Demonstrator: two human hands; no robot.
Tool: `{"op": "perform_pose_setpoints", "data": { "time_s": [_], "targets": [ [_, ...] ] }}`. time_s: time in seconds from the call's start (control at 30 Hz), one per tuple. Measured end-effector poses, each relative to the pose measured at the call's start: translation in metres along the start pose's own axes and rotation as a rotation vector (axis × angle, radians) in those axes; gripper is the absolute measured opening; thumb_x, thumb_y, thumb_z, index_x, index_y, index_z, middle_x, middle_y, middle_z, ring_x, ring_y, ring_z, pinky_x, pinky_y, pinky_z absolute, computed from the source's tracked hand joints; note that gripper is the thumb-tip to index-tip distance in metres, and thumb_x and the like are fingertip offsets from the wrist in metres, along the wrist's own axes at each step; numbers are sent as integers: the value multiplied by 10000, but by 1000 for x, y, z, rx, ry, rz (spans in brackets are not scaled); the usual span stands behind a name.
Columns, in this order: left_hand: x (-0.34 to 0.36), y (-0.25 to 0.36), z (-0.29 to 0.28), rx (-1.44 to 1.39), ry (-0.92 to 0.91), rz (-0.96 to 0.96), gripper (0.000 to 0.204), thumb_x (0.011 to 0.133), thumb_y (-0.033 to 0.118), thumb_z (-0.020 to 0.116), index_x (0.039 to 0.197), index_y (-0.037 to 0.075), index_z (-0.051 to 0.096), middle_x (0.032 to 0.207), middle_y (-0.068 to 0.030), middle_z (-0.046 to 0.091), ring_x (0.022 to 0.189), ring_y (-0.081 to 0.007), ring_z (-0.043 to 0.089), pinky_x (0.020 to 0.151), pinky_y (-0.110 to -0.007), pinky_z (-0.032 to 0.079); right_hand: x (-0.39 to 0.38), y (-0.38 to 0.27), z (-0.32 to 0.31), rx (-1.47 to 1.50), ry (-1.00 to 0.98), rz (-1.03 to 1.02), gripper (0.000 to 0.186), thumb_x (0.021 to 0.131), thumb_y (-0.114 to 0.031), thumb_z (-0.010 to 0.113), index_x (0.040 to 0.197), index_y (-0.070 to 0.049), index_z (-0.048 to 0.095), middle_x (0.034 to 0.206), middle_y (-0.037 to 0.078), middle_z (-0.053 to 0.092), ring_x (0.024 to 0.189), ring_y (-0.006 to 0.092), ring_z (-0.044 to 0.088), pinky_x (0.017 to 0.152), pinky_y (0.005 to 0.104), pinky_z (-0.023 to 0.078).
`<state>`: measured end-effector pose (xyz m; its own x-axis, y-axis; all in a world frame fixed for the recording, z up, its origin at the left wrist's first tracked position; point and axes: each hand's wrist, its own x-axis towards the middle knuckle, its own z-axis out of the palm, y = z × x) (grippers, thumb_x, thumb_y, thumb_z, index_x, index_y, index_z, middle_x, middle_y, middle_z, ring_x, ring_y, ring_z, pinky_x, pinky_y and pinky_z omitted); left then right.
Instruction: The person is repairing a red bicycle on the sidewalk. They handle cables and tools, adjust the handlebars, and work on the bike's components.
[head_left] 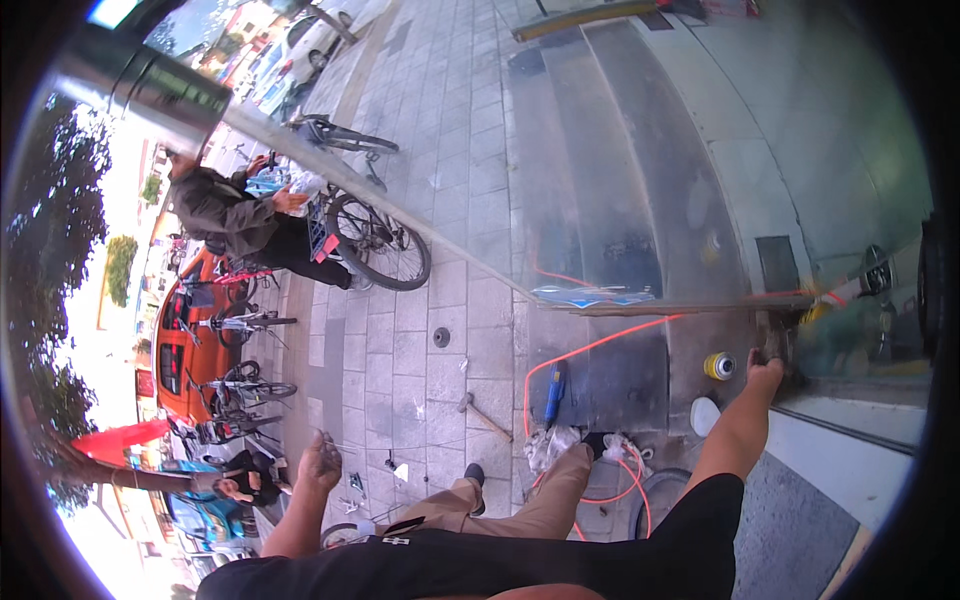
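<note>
The small yellow can with a pale end (715, 366) is at the right of the frame, a little below mid-height, on a dark brown surface, and it is the clear object nearest to the right hand (766, 377). There is a visible gap between the 2. For doing this reach well, I would judge it wise to keep the wrist and forearm outside the can, so it is not knocked over, and to keep the fingertips careful near the lower edge of the large clear glass panel (640, 190). The right arm comes from the lower right, quite extended, with the hand pointing up; its fingers look partly bent, but I cannot tell whether they grip something. The left hand (320, 462) is raised at the lower left, well apart, with fingers loosely curved and nothing visible in them. Further outward, the thin orange hose (600, 345) bends around the blue and black elongated tool (555, 395), and the hammer with a wooden handle (489, 416) lies on the grey paving near the lower centre. At the upper left, 1 person in a dark jacket (232, 222) stands beside the black-wheeled bicycle (345, 232).
</note>
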<state>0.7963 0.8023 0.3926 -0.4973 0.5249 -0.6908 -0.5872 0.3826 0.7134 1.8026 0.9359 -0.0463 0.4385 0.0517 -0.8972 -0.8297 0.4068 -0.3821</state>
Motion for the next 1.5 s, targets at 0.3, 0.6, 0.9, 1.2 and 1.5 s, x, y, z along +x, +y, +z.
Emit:
{"op": "perform_pose_setpoints", "data": {
  "time_s": [0.3,0.6,0.9,1.2,1.5],
  "targets": [
    [-30,-11,-39,-7,111,53,191,1094,367,588,1047,186,626,821,97,587,655,-60,518,616,-229,458,10,27,9,156,-88,67,413,1045,-262,538,1415,-84,584,1314,202,641,1193,433,652,937,611,614],
    [-54,-22,-64,39,100,128,188,1083,374,595,1105,190,631,848,64,594,690,-131,514,676,-303,447,-3,25,19,415,-197,-75,677,1020,-384,373,1559,26,357,1637,270,372,1518,485,347,1184,656,377],
    [-28,-22,-89,-90,146,136,197,1106,353,559,1084,174,640,907,28,614,751,-160,526,708,-325,473,-125,25,43,-338,-383,-384,404,984,-256,488,1218,68,543,1211,229,617,1140,337,618,961,401,517],
    [24,-27,-225,-375,59,158,249,1078,396,603,1172,174,664,932,26,645,758,-168,583,702,-344,507,-444,114,-4,-538,-384,-688,88,962,-64,553,968,22,535,740,73,594,599,190,566,545,337,453],
    [-1,25,-386,-537,90,254,367,1051,429,651,1261,131,613,971,-15,660,745,-185,660,639,-349,573,-608,318,-164,-1015,-946,-408,154,1054,-164,585,967,-38,573,779,38,552,660,167,526,605,323,443]
  ]
}}
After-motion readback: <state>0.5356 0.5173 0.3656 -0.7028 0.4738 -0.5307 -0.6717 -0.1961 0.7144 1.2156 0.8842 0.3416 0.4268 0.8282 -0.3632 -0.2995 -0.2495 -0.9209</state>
